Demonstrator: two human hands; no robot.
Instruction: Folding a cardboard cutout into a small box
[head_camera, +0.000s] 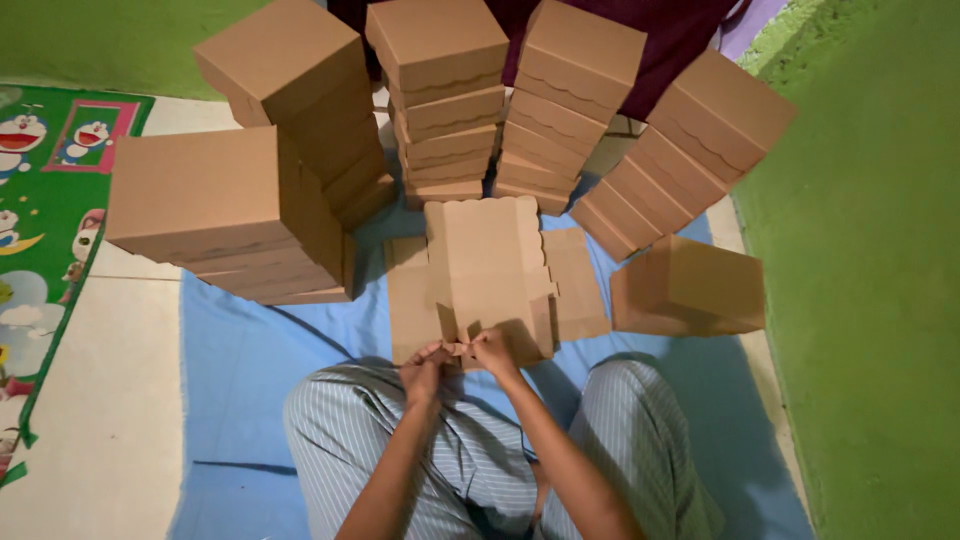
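While lying flat, cardboard box blank (487, 272), long axis away, near edge in left hand (424, 366) and right hand (493, 350) grip.

Dim, warm indoor light from above; soft shadows under the stacks; slight blur; wide-angle bending at edges.

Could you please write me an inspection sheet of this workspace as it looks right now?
Surface: a light blue sheet spread on a pale floor; the person sits on it in striped trousers.
Job's things: a flat unfolded cardboard box blank lies in front of the knees; both hands pinch its near edge.
Clutter: five stacks of folded brown boxes fan behind it; one single box lies on its side at right.
Grippers: left hand and right hand close together, fingers closed on a small tab.
Cables: nothing seen.
Surroundings: green wall at right, cartoon-print mat at left, dark purple cloth behind the stacks.
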